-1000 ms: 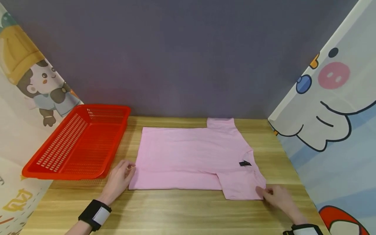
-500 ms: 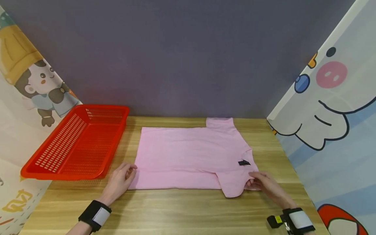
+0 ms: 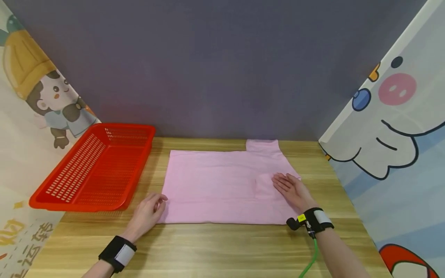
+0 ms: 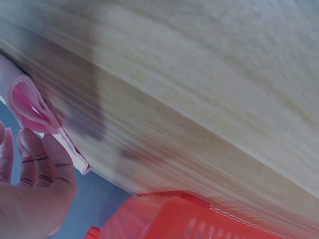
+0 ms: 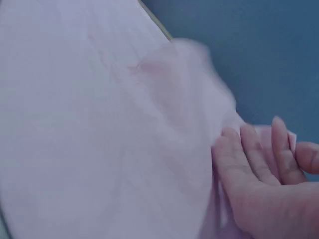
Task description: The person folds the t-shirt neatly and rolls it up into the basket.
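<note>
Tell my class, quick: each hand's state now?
Left hand: open, holding nothing, by the pink shirt.
Right hand: open, holding nothing, at the same shirt.

The near sleeve, earlier jutting past the pink shirt, now lies folded inward on it. The right hand moves from the shirt's near right corner farther in, fingers now straight.

Got a pink shirt on my feed, lying mostly flat and sideways, just right of the red basket. Bottom hem faces the basket. Far from it, one sleeve sticks out straight; the other sleeve is folded over the body.
</note>
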`<state>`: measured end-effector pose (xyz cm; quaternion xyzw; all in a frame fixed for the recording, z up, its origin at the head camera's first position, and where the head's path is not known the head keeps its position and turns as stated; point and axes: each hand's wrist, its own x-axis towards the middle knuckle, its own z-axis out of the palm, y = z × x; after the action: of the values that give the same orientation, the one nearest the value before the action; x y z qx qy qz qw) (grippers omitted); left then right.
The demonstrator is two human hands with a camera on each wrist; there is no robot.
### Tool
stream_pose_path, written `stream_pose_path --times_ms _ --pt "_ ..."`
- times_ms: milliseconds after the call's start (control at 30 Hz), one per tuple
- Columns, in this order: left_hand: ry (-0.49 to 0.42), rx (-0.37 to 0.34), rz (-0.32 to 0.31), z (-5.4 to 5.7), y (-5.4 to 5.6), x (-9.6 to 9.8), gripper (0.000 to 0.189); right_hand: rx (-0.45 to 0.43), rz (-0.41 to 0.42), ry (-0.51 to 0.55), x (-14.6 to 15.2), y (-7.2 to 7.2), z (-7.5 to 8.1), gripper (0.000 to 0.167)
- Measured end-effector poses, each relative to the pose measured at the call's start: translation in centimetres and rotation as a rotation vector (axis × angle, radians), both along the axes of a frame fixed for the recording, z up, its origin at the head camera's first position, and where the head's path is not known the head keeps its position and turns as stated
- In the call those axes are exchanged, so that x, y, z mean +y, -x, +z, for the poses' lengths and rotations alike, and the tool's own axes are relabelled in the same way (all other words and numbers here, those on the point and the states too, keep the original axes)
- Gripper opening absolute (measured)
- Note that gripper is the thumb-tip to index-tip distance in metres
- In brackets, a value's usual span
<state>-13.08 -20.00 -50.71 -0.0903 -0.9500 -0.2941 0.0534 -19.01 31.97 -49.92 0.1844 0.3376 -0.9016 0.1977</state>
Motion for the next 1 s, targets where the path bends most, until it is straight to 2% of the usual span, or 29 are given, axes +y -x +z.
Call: stream_pose_path --times_ms 100,167,267,367,433,467,567,633,700,800,900,1000 --pt "0.006 0.021 0.002 -0.2 0.0 0.2 0.013 -0.040 -0.050 0.029 -0.6 0.6 -0.5 0.041" --pt "0.015 0.038 -0.004 -0.4 0.1 0.3 0.013 -0.022 -0.030 0.016 -0.8 0.8 -0.7 0.051" --pt "0.018 0.062 -0.022 -0.6 0.3 0.6 0.013 0.039 0.002 -0.058 -0.8 0.4 -0.5 0.055" --pt "0.007 0.076 -0.037 -0.7 0.3 0.8 0.013 0.184 -0.002 -0.220 -0.5 -1.1 0.2 0.047" --pt "-0.003 0.087 -0.051 -0.8 0.3 0.8 0.014 0.342 -0.028 -0.424 -0.2 -2.5 0.7 0.038" --pt "-0.004 0.097 -0.060 -0.8 0.2 0.8 0.014 0.441 -0.036 -0.565 -0.1 -3.3 0.9 0.033" --pt "-0.006 0.132 -0.103 -0.9 0.2 0.9 0.020 0.735 -0.062 -1.132 0.3 -5.5 0.9 0.020" --pt "0.011 0.147 -0.135 -0.9 0.3 1.1 0.026 0.863 -0.071 -1.469 0.5 -6.6 0.4 0.017" --pt "0.037 0.142 -0.173 -0.9 0.3 1.5 0.033 0.952 -0.054 -1.677 0.7 -7.4 -0.3 0.023" --pt "0.106 0.109 -0.225 -1.1 0.4 2.3 0.045 0.997 0.036 -1.765 0.9 -7.9 -1.5 0.027" --pt "0.176 0.077 -0.257 -1.5 0.4 3.0 0.055 0.954 0.163 -1.768 1.0 -7.9 -2.5 0.036" --pt "0.223 0.049 -0.263 -2.2 0.5 3.3 0.061 0.876 0.297 -1.755 1.0 -7.6 -3.1 0.050"
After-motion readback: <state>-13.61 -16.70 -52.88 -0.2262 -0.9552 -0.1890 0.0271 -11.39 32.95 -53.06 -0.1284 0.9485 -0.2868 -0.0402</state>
